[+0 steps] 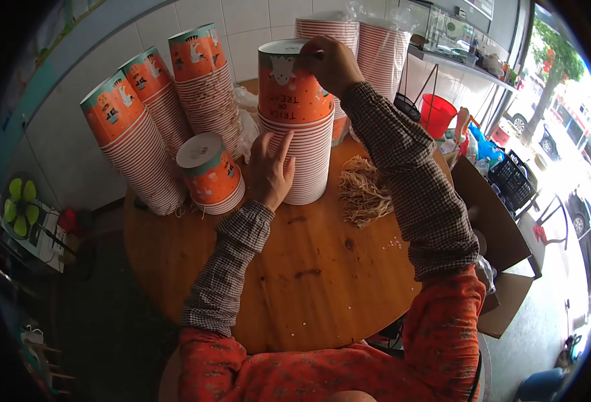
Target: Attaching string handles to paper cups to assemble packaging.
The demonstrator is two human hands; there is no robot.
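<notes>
A tall stack of nested orange paper buckets stands upside down on the round wooden table, white rims showing below the top bucket. My right hand is closed at the edge of the upturned base of the top paper bucket, its fingertips partly hidden. Against the stack's left side rests my left hand, fingers apart. A short stack of the same buckets sits just left of that hand. To the right of the tall stack lies a bundle of tan twisted cords.
Several tall bucket stacks line the table's left side, some leaning. Plastic-wrapped stacks stand behind at the right. Open cardboard boxes and a red bucket are beyond the wooden table's right edge. A green fan stands far left.
</notes>
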